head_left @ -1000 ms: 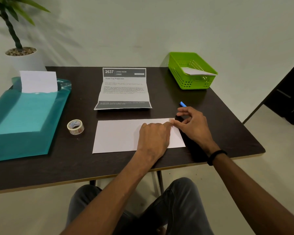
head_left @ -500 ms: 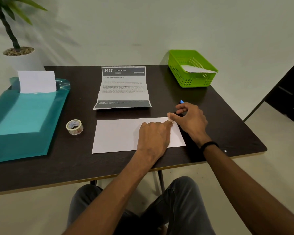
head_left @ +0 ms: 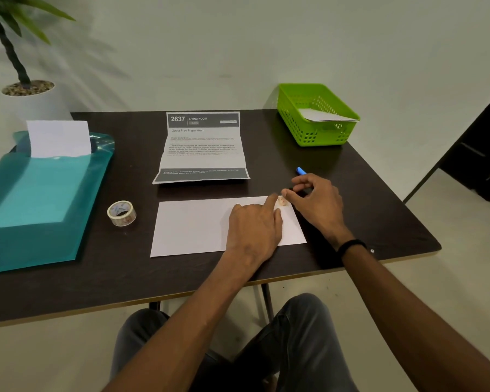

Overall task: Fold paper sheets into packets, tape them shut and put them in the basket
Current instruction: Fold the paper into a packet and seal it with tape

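A folded white paper packet (head_left: 198,227) lies flat near the front of the dark table (head_left: 374,205). My left hand (head_left: 252,230) rests on its right part, index finger pressing beside a small piece of tape (head_left: 282,201) stuck at the top right corner. My right hand (head_left: 317,205) hovers just right of that corner with loosely curled fingers, its thumb tip at the tape. The tape roll (head_left: 121,213) sits left of the packet. The green basket (head_left: 317,137) stands at the far right with one white packet (head_left: 323,116) inside.
A printed, creased sheet (head_left: 203,148) lies behind the packet. A teal folder (head_left: 34,199) with white sheets (head_left: 58,138) sticking out covers the left side. A blue pen (head_left: 301,170) pokes out behind my right hand. A potted plant (head_left: 34,103) stands at the far left.
My right hand's fingers have lifted from the packet's corner, uncovering the stuck tape piece. My left index finger stays pressed by the corner.
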Demonstrator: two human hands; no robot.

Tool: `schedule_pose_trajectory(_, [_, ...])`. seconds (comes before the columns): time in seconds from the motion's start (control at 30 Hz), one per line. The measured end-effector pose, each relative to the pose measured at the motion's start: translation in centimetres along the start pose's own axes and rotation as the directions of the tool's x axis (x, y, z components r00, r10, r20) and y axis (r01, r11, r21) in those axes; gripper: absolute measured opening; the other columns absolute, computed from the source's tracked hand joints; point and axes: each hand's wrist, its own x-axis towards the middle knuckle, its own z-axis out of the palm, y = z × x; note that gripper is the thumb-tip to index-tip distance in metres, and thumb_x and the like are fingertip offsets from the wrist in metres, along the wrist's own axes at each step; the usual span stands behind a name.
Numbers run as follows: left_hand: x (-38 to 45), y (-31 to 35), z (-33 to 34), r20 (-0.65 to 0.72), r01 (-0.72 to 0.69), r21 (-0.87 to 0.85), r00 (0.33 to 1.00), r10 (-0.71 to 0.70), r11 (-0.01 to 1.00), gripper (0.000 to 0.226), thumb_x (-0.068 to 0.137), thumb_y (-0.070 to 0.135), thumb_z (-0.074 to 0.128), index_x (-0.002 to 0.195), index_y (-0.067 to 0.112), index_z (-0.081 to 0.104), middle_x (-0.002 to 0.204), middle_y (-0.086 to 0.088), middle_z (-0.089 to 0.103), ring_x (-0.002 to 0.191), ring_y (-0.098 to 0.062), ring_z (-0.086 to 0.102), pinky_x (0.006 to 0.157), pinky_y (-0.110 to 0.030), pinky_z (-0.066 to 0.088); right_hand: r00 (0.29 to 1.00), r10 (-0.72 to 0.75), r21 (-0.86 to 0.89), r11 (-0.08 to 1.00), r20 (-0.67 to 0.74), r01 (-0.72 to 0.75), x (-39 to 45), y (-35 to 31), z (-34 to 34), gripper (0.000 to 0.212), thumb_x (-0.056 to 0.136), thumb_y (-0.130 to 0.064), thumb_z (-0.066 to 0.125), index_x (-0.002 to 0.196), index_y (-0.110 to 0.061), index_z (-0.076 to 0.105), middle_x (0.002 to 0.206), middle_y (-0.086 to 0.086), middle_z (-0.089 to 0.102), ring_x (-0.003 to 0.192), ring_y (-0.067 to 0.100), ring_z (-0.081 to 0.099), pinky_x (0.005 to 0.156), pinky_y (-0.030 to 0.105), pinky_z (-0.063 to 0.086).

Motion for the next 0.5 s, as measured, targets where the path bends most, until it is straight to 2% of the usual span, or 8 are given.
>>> schedule_pose_trajectory(0.1, [0.17, 0.20, 0.06, 0.021, 0.007, 0.039, 1.000, -0.008, 0.999, 0.052, 0.110, 0.045, 0.028, 0.160, 0.030, 0.030, 0.114, -0.006, 0.072, 0.104, -0.020, 0.066, 0.110, -0.043, 0.040, 1.000, -0.007, -0.001, 1.000, 0.003, 0.007, -0.05, 0.11, 0.08, 0.042, 0.082, -0.049, 0.082, 0.117, -0.031, 0.070, 0.096, -0.017, 0.069, 0.089, 0.004, 0.066, 0.086, 0.037, 0.060])
schedule_pose_trajectory(0.23, [0.42, 0.37, 0.03, 0.013, 0.004, 0.091, 1.000, -0.005, 0.996, 0.052, 0.110, 0.044, 0.026, 0.160, 0.031, 0.030, 0.106, -0.006, 0.071, 0.094, -0.020, 0.065, 0.094, -0.038, 0.045, 1.000, -0.005, 0.012, 1.000, -0.002, 0.006, -0.09, 0.19, 0.13, 0.040, 0.083, -0.046, 0.083, 0.117, -0.029, 0.070, 0.096, -0.016, 0.070, 0.086, 0.003, 0.066, 0.086, 0.035, 0.060])
schedule_pose_trajectory(0.4, [0.53, 0.49, -0.29, 0.057, 0.006, 0.112, 0.998, -0.012, 0.994, 0.054, 0.110, 0.045, 0.025, 0.162, 0.030, 0.025, 0.110, -0.007, 0.070, 0.096, -0.020, 0.065, 0.093, -0.037, 0.047, 1.000, -0.007, 0.044, 0.999, -0.004, 0.007, -0.11, 0.33, 0.11, 0.035, 0.085, -0.041, 0.082, 0.116, -0.027, 0.071, 0.095, -0.016, 0.070, 0.085, 0.002, 0.067, 0.087, 0.034, 0.060])
schedule_pose_trajectory(0.5, [0.51, 0.63, -0.33, 0.064, 0.012, 0.103, 0.998, -0.018, 0.995, 0.054, 0.110, 0.045, 0.026, 0.162, 0.029, 0.025, 0.113, -0.006, 0.070, 0.099, -0.020, 0.065, 0.097, -0.038, 0.046, 1.000, -0.018, 0.066, 0.998, -0.012, 0.019, -0.23, 0.49, -0.11, 0.037, 0.089, -0.044, 0.077, 0.120, -0.024, 0.071, 0.097, -0.013, 0.072, 0.086, 0.003, 0.067, 0.087, 0.031, 0.059])
